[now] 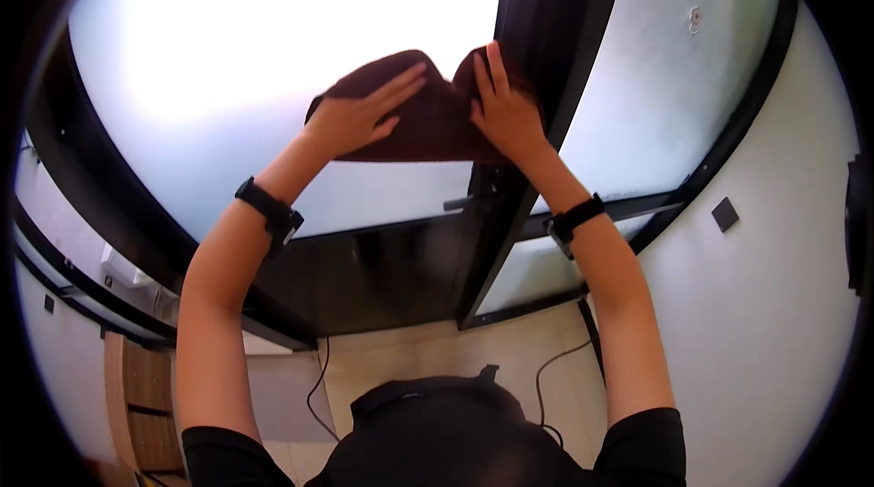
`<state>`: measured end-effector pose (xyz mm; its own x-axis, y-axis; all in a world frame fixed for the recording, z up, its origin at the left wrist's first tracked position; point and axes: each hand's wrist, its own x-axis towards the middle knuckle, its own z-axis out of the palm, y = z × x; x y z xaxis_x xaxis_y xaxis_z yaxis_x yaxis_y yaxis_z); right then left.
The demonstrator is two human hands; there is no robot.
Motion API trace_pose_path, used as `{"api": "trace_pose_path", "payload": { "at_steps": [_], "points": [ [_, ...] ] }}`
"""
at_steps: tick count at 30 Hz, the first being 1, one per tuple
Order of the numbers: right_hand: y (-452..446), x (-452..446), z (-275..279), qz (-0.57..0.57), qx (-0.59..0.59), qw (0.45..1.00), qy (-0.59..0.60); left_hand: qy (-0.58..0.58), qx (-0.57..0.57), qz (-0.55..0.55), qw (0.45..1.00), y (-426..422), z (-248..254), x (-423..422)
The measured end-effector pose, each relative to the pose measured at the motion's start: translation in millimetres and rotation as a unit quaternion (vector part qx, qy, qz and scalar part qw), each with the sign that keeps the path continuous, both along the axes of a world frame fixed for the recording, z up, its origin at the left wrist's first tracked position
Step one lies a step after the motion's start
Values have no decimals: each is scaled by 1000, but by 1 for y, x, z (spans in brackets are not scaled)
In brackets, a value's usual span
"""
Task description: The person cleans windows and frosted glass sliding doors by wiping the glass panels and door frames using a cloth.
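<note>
Both arms reach up and forward to a dark brown cloth (410, 136) held up in front of a frosted glass door panel (237, 150). My left hand (364, 114) lies on the cloth's left part, fingers spread and pointing up to the right. On its right part rests my right hand (505, 109), with its fingers apart and pointing upward. The cloth's upper edge dips between the hands, and its right end overlaps the black door frame (546, 23). What is behind the cloth is hidden. Black bands circle both wrists.
A door handle (469, 203) sits just below the cloth. More frosted glass (674, 77) and a white wall with a dark switch plate (726, 214) are at the right. Thin cables (317, 387) run over the tiled floor (391, 350). Wooden shelving (146, 378) stands at the lower left.
</note>
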<state>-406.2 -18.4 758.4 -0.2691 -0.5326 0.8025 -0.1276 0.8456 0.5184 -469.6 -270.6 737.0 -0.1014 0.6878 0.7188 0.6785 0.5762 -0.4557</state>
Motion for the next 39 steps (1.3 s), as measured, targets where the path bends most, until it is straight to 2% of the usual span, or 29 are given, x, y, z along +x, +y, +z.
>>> {"api": "trace_pose_path", "payload": {
  "at_steps": [2,4,5,6,8,9,10,11,12,14,16,17,18,20,22,24,26,28,32,35,37,39],
  "points": [
    [-7,-1,0,0,-9,1000,-13,31,-5,47,998,0,-1,-2],
    [-13,2,-7,-57,-47,989,-131,43,-24,28,998,-2,-3,2],
    [-14,3,-14,-54,-46,988,-136,-17,-99,74,992,-4,-7,6],
    [-12,1,-23,-12,-19,991,-132,71,-79,-17,994,-4,-18,-8],
    [-11,2,-29,33,9,991,-130,73,-100,-85,989,-1,-36,-18],
    [-9,-1,-31,96,30,986,-134,77,-78,-133,985,-1,-39,-18],
    [-4,-1,-34,158,50,977,-136,8,-67,-142,988,4,-41,-8],
    [8,11,-48,105,-24,959,-260,-12,-46,-179,983,14,-44,1],
    [25,9,-60,110,-33,958,-263,-33,-24,-215,976,30,-41,18],
    [59,7,-87,198,-86,929,-302,-82,-26,-214,973,70,-65,22],
    [66,8,-106,178,-140,911,-344,-292,69,-207,931,100,-76,31],
    [61,9,-104,150,-175,896,-380,-318,117,-211,917,112,-83,28],
    [54,9,-103,153,-175,895,-380,-353,136,-211,901,118,-85,29],
    [38,7,-111,142,-204,931,-267,-413,284,-214,838,133,-99,41],
    [32,3,-122,148,-243,926,-248,-396,388,-259,791,148,-115,41],
    [29,4,-137,140,-265,942,-152,-417,373,-232,796,147,-120,49],
    [25,3,-152,136,-283,939,-140,-407,337,-186,829,143,-118,60],
    [22,-2,-165,153,-281,946,-56,-404,320,-188,836,139,-119,63],
    [15,-1,-174,130,-292,947,-31,-375,300,-204,853,135,-120,66],
    [12,2,-170,168,-317,933,-19,-357,300,-215,858,135,-121,67],
    [13,5,-159,174,-330,924,-87,-355,298,-225,857,135,-118,67],
    [11,13,-157,167,-322,927,-95,-354,328,-227,846,134,-118,75]
  ]
}}
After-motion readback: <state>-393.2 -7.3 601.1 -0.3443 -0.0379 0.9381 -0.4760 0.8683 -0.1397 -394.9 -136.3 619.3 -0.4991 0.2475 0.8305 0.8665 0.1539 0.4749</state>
